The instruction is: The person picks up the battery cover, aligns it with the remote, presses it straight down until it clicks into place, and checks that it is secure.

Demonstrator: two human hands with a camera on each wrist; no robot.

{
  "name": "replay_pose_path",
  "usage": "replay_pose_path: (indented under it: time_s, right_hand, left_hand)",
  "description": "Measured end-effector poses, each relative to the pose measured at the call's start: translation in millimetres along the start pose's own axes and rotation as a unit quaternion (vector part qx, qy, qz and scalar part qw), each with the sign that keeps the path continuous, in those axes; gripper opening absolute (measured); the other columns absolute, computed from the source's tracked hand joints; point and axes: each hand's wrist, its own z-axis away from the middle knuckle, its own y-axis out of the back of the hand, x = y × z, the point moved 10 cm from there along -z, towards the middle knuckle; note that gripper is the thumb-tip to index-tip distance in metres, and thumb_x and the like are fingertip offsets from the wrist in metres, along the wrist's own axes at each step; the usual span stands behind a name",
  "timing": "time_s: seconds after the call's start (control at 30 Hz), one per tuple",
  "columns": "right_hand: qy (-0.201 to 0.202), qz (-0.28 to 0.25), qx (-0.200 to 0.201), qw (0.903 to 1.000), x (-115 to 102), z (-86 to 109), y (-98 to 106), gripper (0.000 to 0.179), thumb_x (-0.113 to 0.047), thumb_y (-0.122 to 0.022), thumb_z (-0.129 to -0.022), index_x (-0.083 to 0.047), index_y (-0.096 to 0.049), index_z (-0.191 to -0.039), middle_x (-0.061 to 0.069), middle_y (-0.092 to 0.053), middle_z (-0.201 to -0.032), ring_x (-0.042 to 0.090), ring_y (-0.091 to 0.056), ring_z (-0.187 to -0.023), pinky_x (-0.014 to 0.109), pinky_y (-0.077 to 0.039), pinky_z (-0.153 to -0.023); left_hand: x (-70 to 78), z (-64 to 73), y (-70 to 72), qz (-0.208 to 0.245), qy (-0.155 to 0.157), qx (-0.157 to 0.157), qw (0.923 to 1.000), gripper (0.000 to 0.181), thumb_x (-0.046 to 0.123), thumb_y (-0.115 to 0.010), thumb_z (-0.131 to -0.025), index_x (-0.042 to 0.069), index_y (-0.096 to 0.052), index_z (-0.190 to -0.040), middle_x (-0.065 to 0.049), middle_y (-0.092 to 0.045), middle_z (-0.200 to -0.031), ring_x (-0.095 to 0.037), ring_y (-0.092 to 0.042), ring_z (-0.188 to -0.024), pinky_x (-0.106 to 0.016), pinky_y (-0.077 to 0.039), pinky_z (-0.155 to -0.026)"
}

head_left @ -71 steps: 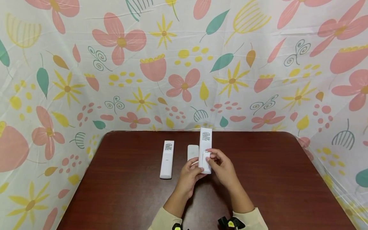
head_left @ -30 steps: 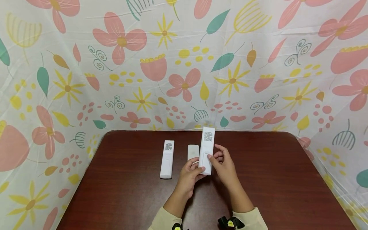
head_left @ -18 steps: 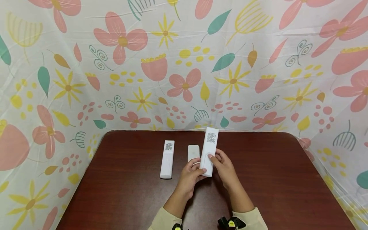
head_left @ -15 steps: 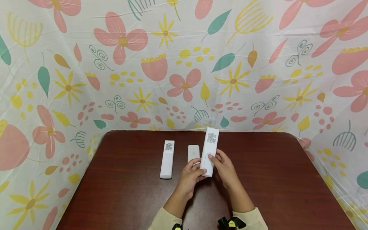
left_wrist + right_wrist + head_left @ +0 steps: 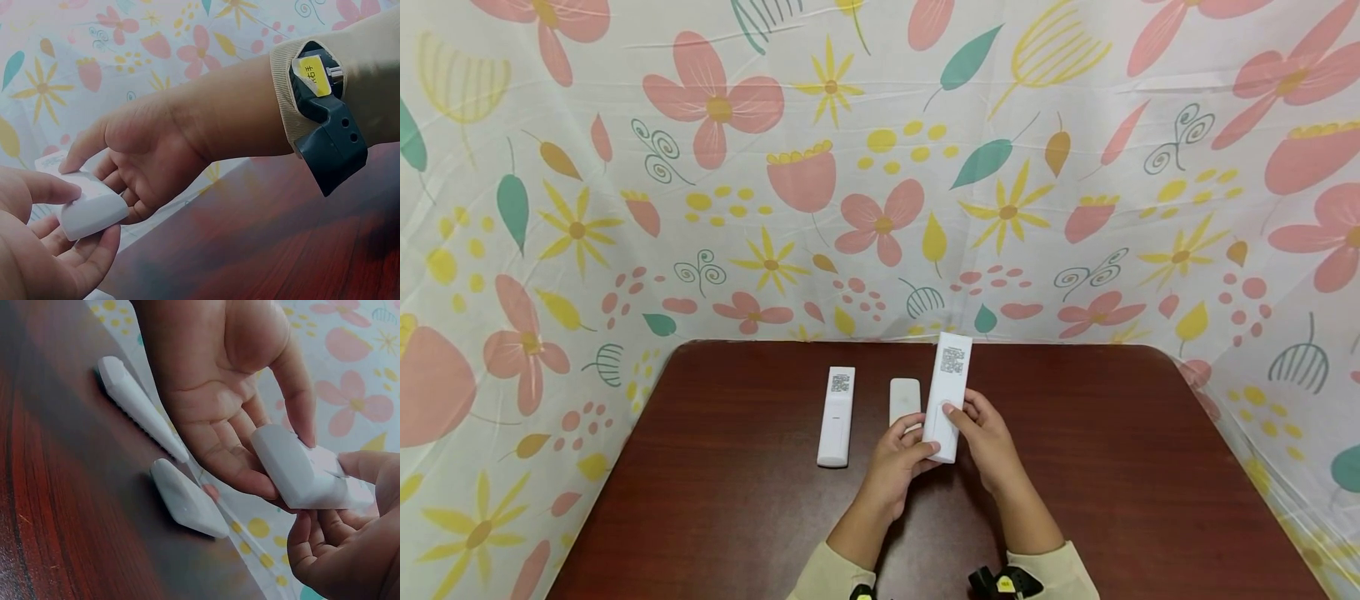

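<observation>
A white remote control [image 5: 952, 367], back face up with a printed label at its far end, is held up by both hands over the table. My left hand [image 5: 891, 467] grips its near end, thumb on top and fingers beneath. With its thumb on the battery cover [image 5: 942, 425] and fingers curled behind the right edge, my right hand [image 5: 992, 442] holds the middle. In the left wrist view the near end of the remote [image 5: 94, 212] shows between both thumbs and the fingers below. The cover sits in place, partly hidden by the right thumb.
A second long white remote [image 5: 835, 425] lies back up on the brown table [image 5: 737, 500], to the left. Between it and the held one is a shorter white remote [image 5: 904, 398], partly covered by the left fingers. Patterned cloth [image 5: 880, 167] hangs behind and at both sides.
At first the battery cover stood out of place under the right fingers; now it lies flush. The remote has tilted rightward, and the right fingers have moved from its top to behind its edge.
</observation>
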Motion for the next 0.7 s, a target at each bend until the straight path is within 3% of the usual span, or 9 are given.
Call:
replay_pose_path:
  time_s: [0.7]
  right_hand:
    - [0.001, -0.008, 0.016, 0.9998, -0.2, -1.1, 2.9, 0.036, -0.016, -0.063, -0.100, -0.005, -0.054, -0.133, 0.007, -0.067, -0.114, 0.011, -0.064, -0.097, 0.022, -0.051, -0.089]
  left_hand:
    - [-2.7, -0.6, 0.6, -0.008, 0.003, 0.002, 1.0000, 0.053, 0.000, -0.068, -0.087, 0.000, -0.052, -0.138, -0.020, -0.068, -0.127, -0.018, -0.070, -0.098, -0.031, -0.058, -0.084]
